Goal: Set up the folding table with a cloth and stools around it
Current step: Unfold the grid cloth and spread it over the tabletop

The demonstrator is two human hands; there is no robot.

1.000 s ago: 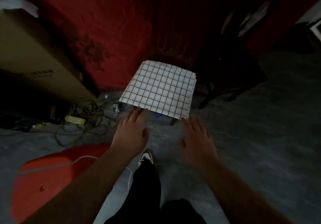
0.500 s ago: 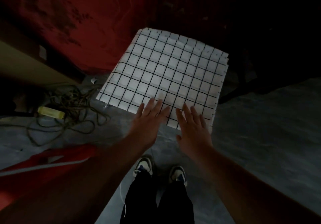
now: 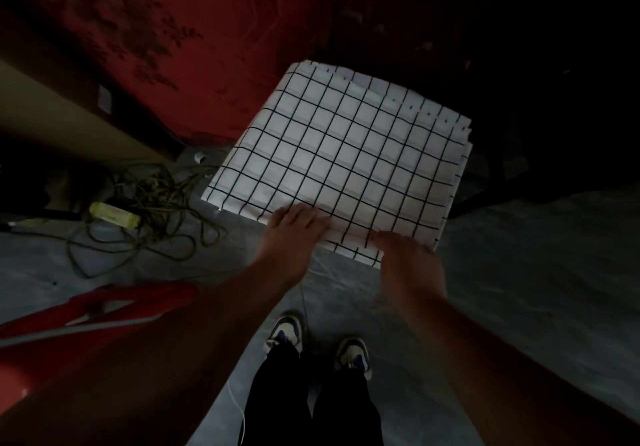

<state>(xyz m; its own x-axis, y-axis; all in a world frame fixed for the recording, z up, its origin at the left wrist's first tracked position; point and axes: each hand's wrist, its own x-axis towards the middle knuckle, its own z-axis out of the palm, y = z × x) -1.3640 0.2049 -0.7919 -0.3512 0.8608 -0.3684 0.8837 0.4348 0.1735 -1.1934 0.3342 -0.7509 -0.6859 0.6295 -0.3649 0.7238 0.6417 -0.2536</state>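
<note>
At the bottom of the view stand the person's two shoes [image 3: 317, 345] on a grey floor [image 3: 519, 272], with something red and flat [image 3: 86, 310] to the left. Just above, both hands meet the near edge of the folded cloth [image 3: 346, 154]. The left hand [image 3: 291, 234] lies on that edge with fingers curling over it, though I cannot tell if it truly grips. The right hand [image 3: 410, 265] covers the near right corner; its fingers are hidden, so its hold is unclear too. The cloth, white with a black grid, rests on a dark support whose form is lost in shadow. Farther left, a tangle of cable [image 3: 149, 203] and a yellow block [image 3: 112, 215] lie on the floor by a red wall [image 3: 173, 47].

The risk, I judge, is that lifting by one edge lets the folded layers slide apart and drag on the floor, or snag the cable.

Half a second ago both hands lay flat with fingers spread over the cloth; now they have drawn back to its edge.
</note>
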